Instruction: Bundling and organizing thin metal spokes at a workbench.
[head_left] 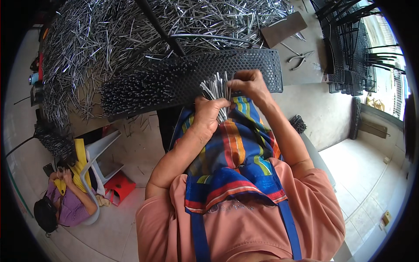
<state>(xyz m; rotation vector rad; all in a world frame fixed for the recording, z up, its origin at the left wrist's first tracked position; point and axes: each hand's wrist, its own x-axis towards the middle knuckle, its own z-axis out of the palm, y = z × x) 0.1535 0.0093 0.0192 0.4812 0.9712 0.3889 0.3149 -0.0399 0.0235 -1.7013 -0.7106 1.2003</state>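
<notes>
My left hand (207,114) is closed round a bundle of thin silvery metal strips (214,89), held upright over my lap. At the bundle's right edge, the fingertips of my right hand (253,86) are pinched on a single strip. Just beyond both hands lies a long black perforated tray (257,61). Dark strips (137,87) stand packed upright in its left part, while the holes at its right show bare. My lap is covered by a striped, many-coloured apron (235,144).
Loose metal strips (100,30) are heaped across the table behind the tray. Pliers (300,60) and a brown plate (284,29) lie at the right. Black perforated racks (349,52) hang farther right. Another person (72,201) sits at the lower left, near a red bag (118,187).
</notes>
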